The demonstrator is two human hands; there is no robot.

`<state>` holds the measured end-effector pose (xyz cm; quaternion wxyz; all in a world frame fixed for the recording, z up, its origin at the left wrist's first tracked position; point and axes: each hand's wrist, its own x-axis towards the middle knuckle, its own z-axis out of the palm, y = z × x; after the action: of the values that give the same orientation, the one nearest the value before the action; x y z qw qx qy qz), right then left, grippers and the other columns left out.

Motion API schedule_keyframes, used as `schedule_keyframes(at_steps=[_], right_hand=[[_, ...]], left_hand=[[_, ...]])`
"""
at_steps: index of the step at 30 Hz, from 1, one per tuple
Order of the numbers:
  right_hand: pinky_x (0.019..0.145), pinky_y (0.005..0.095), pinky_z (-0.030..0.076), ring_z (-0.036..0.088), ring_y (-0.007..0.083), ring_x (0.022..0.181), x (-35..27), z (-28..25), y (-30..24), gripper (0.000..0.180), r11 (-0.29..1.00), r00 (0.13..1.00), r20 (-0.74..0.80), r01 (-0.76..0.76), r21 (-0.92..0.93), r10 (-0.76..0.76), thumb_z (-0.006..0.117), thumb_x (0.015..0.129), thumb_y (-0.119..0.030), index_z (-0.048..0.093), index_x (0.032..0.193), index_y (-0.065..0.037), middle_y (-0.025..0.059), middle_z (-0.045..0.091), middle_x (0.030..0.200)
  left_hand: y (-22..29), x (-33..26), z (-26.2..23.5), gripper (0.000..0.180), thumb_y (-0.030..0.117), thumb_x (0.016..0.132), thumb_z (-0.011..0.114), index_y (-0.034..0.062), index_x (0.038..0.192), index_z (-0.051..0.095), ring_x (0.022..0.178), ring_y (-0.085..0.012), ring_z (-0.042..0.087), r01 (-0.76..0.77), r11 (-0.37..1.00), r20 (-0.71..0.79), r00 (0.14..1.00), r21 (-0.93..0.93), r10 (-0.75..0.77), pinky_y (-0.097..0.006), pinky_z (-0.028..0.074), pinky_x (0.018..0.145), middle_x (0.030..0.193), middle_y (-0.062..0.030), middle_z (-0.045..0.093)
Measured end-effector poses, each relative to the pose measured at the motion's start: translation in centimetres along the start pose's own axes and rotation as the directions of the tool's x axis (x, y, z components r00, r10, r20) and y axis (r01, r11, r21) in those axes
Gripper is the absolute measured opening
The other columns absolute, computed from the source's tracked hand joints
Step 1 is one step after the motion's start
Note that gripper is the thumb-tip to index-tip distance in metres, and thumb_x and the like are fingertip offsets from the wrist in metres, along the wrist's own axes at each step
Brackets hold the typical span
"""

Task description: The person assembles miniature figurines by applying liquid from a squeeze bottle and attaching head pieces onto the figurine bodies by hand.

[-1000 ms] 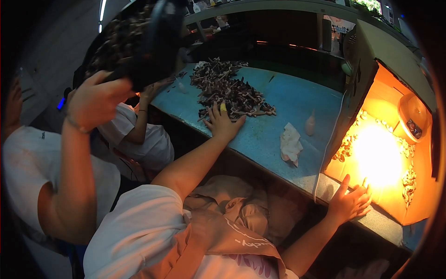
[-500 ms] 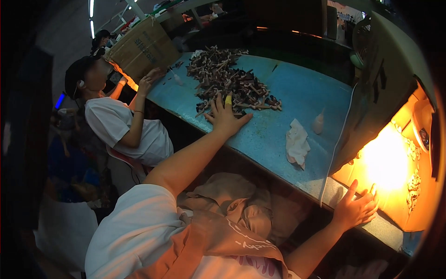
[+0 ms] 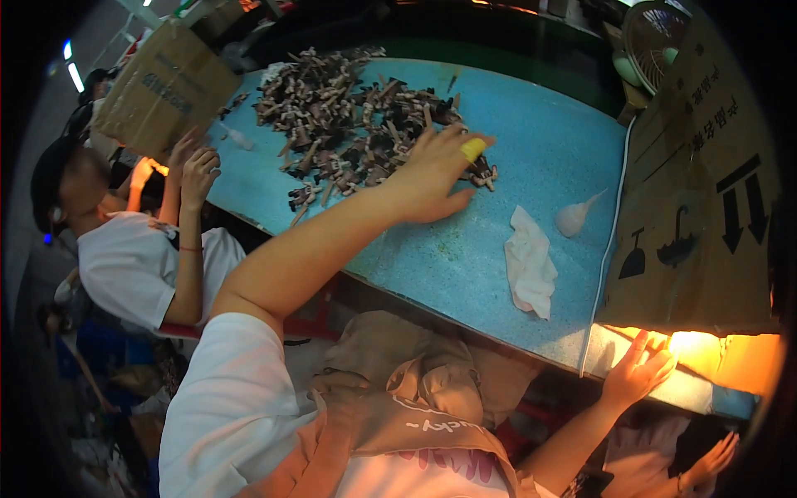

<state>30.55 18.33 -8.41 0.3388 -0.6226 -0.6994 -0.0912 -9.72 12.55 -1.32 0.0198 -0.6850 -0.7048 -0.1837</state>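
Observation:
A pile of small figurines (image 3: pixel 332 124), dark brown with pale limbs, is heaped on the blue tabletop (image 3: pixel 415 266). My left hand (image 3: pixel 440 170) reaches over the pile's right end. Its fingers are stretched out, one wears a yellow wrap (image 3: pixel 473 150), and the thumb is spread; what lies beneath the fingertips is hidden. At the table's near right edge is my right hand (image 3: pixel 635 378), fingers apart and nothing visible in them, beside the bright opening below a cardboard box (image 3: pixel 697 191).
A crumpled white tissue (image 3: pixel 530 266) and a white squeeze bottle (image 3: pixel 577 216) lie right of the pile. A white cable (image 3: pixel 616 232) runs past the box. At left, a person (image 3: pixel 133 257) sits near another carton (image 3: pixel 166 91). Another person's hand (image 3: pixel 716 456) shows at lower right.
My left hand has moved right, from the pile's near edge to over its right end. The view has shifted, hiding most of the lit box interior. Another person's hand appears at lower right.

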Motion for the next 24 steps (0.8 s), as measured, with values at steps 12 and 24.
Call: schedule_keyframes(at_steps=[12,24], right_hand=[[0.085,0.0410,0.041,0.049,0.0342,0.100,-1.4,-2.9,-15.5,0.050,0.714,0.948,0.028,0.220,0.664,-0.318,0.061,0.077,-0.018,0.042,0.117,0.005,0.0209,0.049,0.111],[0.088,0.0342,0.040,0.053,0.0240,0.101,2.5,2.2,-17.6,0.024,0.478,0.968,0.215,-0.128,0.869,-0.132,0.056,0.083,-0.009,0.049,0.103,0.003,0.0177,0.051,0.111]], left_hand=[[2.9,-1.5,-1.7,0.040,0.013,0.074,0.069,0.0018,0.106,0.048,0.077,-0.0088,0.053,0.212,0.477,0.141,0.973,-0.853,-0.181,-0.023,0.044,0.067,0.082,-0.0045,0.056],[7.6,-9.4,0.2,0.040,0.008,0.086,0.054,0.0034,0.123,0.040,0.085,-0.0080,0.050,0.260,-0.387,0.344,0.925,-0.885,-0.164,-0.017,0.039,0.060,0.101,-0.0049,0.054]])
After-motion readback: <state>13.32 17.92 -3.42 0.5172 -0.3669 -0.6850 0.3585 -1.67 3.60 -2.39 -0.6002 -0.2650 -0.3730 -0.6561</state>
